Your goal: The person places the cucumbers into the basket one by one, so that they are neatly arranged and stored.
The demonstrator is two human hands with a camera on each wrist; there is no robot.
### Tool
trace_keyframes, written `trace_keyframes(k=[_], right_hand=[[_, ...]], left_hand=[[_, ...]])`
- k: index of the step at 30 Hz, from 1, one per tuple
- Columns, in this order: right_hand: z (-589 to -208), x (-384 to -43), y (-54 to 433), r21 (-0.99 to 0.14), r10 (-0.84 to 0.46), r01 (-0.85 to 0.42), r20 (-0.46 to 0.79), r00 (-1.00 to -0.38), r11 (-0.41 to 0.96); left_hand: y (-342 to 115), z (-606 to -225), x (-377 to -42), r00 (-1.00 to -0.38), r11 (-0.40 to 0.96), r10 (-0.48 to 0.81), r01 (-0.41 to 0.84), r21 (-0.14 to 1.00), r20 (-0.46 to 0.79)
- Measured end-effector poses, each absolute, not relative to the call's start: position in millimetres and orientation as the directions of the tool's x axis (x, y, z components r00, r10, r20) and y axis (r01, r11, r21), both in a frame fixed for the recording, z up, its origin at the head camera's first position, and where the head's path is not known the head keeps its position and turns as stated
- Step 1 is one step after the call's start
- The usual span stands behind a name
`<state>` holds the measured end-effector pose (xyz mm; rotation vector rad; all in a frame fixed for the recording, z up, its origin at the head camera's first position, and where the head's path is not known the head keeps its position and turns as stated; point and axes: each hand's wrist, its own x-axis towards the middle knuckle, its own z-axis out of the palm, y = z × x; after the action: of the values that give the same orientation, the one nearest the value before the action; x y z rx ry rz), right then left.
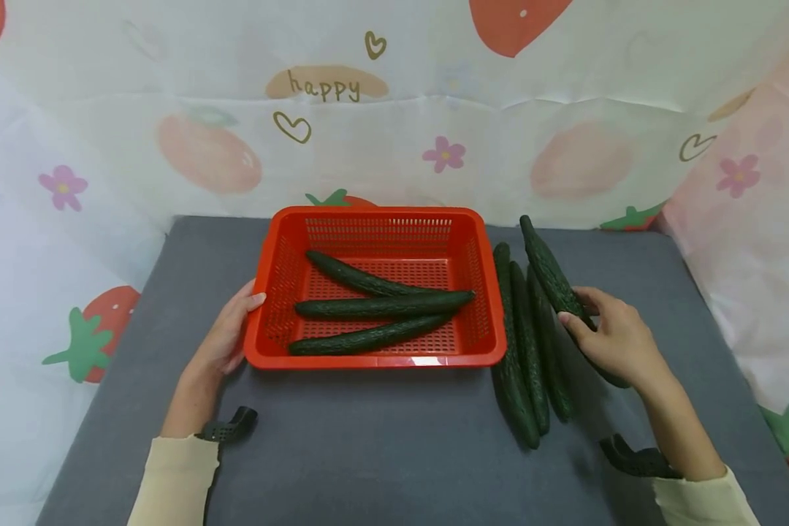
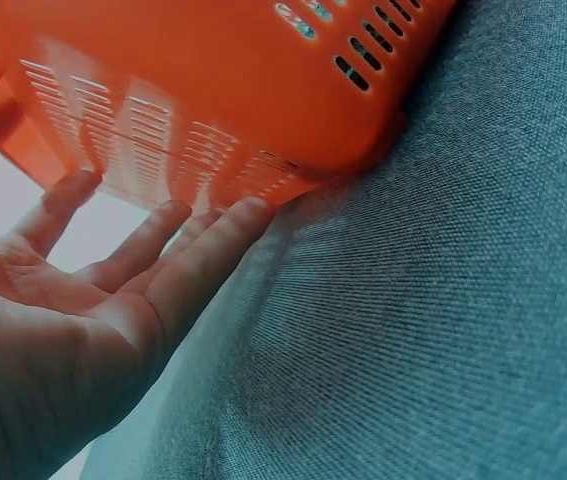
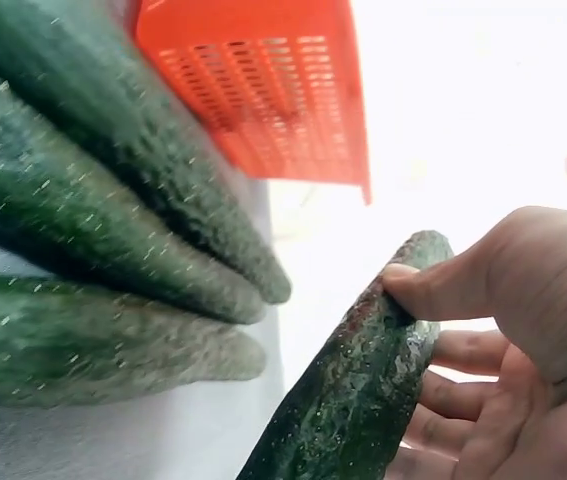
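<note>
At R hand (image 1: 614, 332): dk grn, bumpy cuke (image 1: 547, 267).

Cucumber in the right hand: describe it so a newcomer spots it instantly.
Start at the red basket on the gray table. In the head view, three cucumbers lie just right of it; the held cucumber slants alongside them. Unlike every other cucumber, it is gripped by the right hand.

Here we are in a curtained-off nook, building type unclear: around a flat, grey, fabric-covered table (image 1: 368, 453), behind and on both sides, we see white cloth sheeting (image 1: 394, 168) printed with red-and-green strawberries (image 1: 113, 321).
</note>
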<state>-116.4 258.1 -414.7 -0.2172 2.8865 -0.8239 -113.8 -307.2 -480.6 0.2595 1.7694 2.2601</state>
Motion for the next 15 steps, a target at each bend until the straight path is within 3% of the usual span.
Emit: trace_keyframes(k=[15], right_hand=[[-387, -121, 236, -0.554, -0.209, -0.177, 0.005, -0.978, 0.813]], left_hand=[[-306, -479, -114, -0.954, -0.214, 0.298, -0.089, 0.973, -0.022]])
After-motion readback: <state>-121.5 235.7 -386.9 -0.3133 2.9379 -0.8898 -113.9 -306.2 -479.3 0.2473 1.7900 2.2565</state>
